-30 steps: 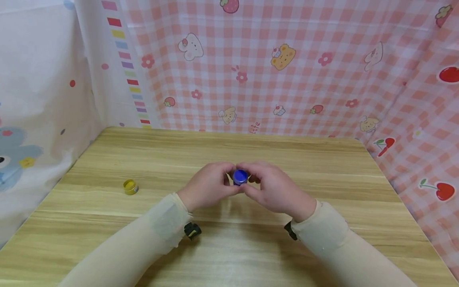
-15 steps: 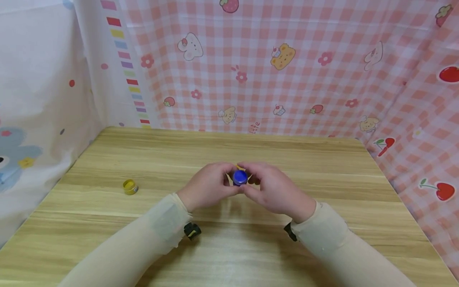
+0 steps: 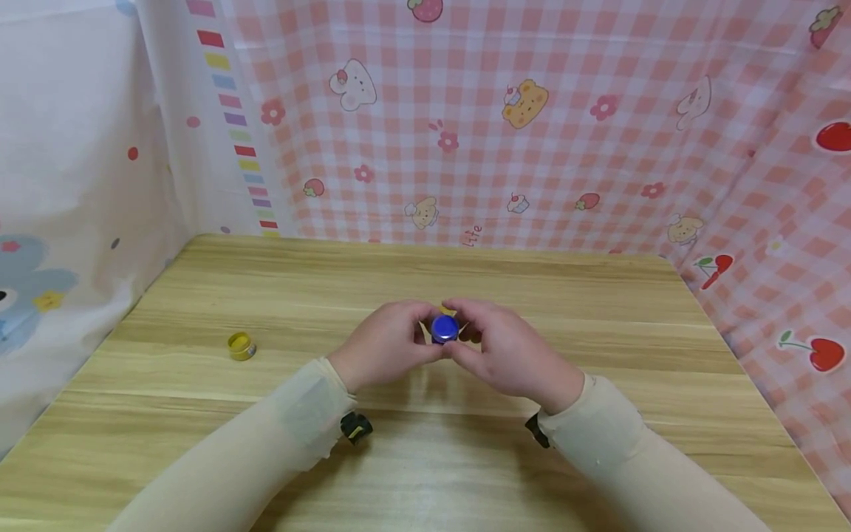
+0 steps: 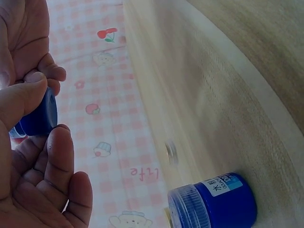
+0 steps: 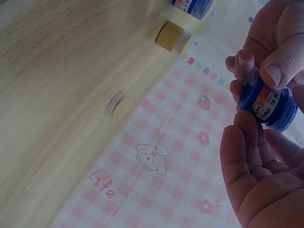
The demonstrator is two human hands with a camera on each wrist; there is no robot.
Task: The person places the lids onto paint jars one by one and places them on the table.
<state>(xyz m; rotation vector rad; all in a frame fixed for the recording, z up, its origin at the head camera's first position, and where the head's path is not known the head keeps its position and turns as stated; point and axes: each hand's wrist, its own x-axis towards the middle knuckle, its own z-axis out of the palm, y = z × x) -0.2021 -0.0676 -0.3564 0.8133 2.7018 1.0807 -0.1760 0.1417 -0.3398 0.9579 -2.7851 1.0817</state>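
While the left hand (image 3: 385,345) and right hand (image 3: 512,353) pinch the blue jar (image 3: 445,329) at frame centre, each grip curled round it, lifting seems done; its clear lid (image 5: 285,113) looks on, any unscrewing left.

Sides of held blue jar (image 3: 445,327) covered by left hand (image 3: 388,344) and right hand (image 3: 515,351), yellow piece (image 3: 446,311) beyond partly hidden, yellow jar (image 3: 241,346) toward left edge of table (image 3: 459,465), label (image 3: 251,349) too small, second blue jar (image 4: 225,204) cut off below
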